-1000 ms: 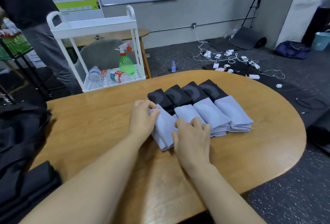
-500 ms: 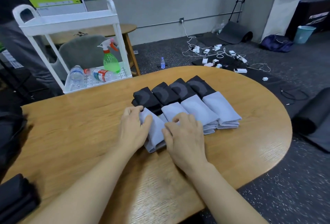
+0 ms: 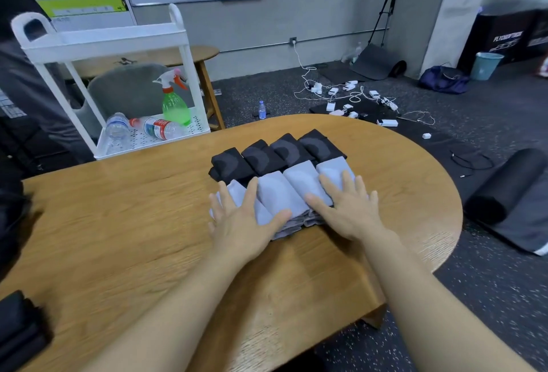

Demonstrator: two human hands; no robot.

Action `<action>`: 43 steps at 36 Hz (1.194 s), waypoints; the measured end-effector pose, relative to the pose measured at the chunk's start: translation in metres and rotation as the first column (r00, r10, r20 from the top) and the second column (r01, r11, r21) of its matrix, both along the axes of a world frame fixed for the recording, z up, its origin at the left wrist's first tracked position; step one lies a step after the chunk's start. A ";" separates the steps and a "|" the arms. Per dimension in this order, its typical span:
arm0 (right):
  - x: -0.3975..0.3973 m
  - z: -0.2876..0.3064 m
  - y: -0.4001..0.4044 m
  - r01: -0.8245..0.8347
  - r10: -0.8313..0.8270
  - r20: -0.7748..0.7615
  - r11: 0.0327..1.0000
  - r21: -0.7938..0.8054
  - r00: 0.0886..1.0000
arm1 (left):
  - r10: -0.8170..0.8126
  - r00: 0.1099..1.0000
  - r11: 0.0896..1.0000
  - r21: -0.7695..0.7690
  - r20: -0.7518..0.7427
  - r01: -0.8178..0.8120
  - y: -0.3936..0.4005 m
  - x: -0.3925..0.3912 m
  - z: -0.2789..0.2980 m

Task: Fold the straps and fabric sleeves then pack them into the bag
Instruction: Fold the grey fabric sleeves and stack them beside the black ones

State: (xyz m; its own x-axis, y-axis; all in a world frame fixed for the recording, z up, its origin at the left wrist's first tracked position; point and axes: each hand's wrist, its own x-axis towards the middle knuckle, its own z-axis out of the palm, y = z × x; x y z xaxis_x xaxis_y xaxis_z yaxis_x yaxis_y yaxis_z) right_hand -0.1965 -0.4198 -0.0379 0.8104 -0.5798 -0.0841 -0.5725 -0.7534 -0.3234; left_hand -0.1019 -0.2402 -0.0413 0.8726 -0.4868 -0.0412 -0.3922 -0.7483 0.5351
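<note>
Pressing flat on the row of folded sleeves (image 3: 284, 176) at the middle of the wooden table (image 3: 124, 223), I have my left hand (image 3: 240, 220) spread, fingers straight, on the row's left end, and my right hand (image 3: 350, 208) likewise released on its right end. Black halves point away from me, pale halves toward me.

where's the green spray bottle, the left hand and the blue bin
green spray bottle (image 3: 175, 108): head view, on its green body
left hand (image 3: 240, 220): head view, back of hand
blue bin (image 3: 486, 65): head view, its side wall
</note>
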 end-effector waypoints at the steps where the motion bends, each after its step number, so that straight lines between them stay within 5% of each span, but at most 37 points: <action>1: 0.003 -0.001 0.005 0.012 -0.012 -0.001 1.000 -0.024 1.000 | -0.020 0.999 0.999 0.033 0.028 0.019 0.001 0.002 -0.002; 10: 0.030 -0.005 0.034 0.106 -0.111 -0.064 0.991 -0.081 0.992 | -0.150 0.989 0.966 0.212 0.002 0.146 0.017 0.038 0.005; 29: 0.033 0.007 0.032 0.084 -0.085 -0.013 0.995 -0.050 0.996 | -0.224 0.974 0.957 0.193 0.029 0.215 0.023 0.051 0.022; 43: 0.041 0.027 0.136 -0.204 0.228 0.165 0.968 -0.148 0.960 | -0.091 0.987 0.994 0.063 0.130 0.083 0.087 0.018 0.038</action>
